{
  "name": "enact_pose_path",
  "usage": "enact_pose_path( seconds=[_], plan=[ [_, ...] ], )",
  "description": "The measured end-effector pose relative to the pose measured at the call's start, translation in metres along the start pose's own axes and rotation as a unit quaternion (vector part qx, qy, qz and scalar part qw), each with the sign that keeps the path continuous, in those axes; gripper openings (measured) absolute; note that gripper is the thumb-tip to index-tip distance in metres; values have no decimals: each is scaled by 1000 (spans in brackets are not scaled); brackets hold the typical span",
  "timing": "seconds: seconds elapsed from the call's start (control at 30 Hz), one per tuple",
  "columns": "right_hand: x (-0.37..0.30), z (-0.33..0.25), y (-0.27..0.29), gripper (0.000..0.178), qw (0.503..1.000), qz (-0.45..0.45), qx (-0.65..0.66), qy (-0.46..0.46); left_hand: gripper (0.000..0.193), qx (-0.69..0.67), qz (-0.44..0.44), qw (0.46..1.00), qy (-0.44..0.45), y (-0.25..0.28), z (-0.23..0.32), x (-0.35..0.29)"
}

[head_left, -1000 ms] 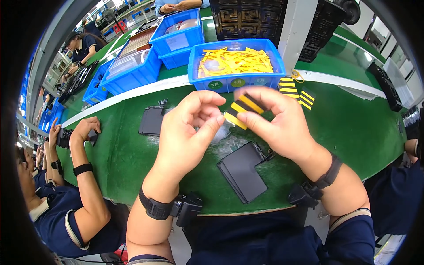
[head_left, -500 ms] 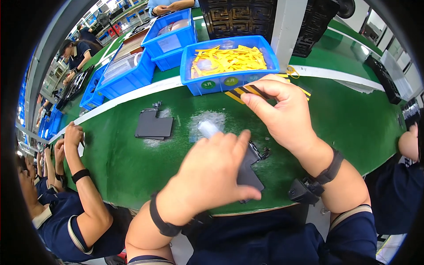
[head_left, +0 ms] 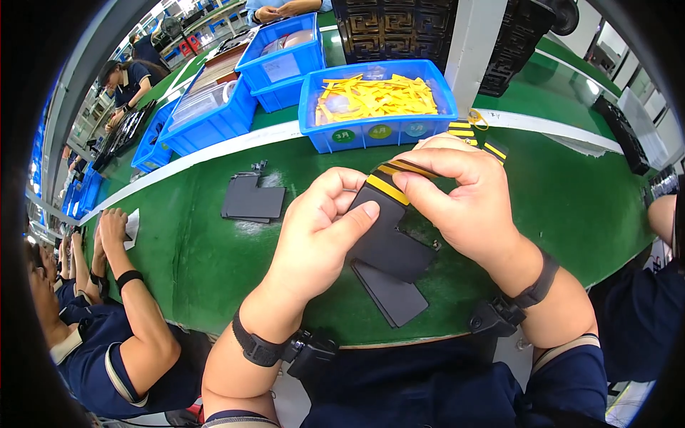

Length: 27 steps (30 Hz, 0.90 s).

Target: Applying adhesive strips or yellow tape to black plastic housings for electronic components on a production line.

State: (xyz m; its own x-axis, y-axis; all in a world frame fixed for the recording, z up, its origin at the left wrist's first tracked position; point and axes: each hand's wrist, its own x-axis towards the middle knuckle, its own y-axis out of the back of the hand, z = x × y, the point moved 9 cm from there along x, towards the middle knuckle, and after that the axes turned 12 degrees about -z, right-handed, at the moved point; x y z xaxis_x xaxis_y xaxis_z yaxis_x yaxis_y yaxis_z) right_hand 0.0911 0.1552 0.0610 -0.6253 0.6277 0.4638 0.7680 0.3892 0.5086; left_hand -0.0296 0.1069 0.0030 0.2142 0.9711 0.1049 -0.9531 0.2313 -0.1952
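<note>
Near a blue plastic bin point(head_left: 361, 135) heaped with yellow strips point(head_left: 382, 96), my left hand point(head_left: 312, 230) pinches a matte L-shaped panel point(head_left: 385, 244), my right hand point(head_left: 471, 187) a striped sheet point(head_left: 387, 188).

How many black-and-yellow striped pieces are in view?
3 visible: one striped piece in the right hand, at the dark panel; a second piece and third piece on the table beyond that hand. More may be hidden.
</note>
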Motion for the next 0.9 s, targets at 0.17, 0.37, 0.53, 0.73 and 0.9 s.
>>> enact_pose_path(
  seconds=[0.17, 0.37, 0.53, 0.73, 0.9],
  plan=[
    [1, -1, 1, 15, 999, 3, -19, 27, 20, -1, -6, 1000, -15, -2, 3, 0],
    [1, -6, 2, 9, 995, 34, -37, 80, 21, 19, 6, 1000, -5, -1, 4, 0],
    [-1, -10, 0, 8, 990, 54, -73, 109, 21, 34, 20, 999, 1, 1, 3, 0],
    [0, -3, -6, 11, 995, 41, -69, 66, 23, 99, 29, 995, -9, 0, 4, -2],
    [4, 6, -3, 13, 999, 16, -29, 30, 24, 99, 86, 990, -56, 8, 10, -6]
  ],
)
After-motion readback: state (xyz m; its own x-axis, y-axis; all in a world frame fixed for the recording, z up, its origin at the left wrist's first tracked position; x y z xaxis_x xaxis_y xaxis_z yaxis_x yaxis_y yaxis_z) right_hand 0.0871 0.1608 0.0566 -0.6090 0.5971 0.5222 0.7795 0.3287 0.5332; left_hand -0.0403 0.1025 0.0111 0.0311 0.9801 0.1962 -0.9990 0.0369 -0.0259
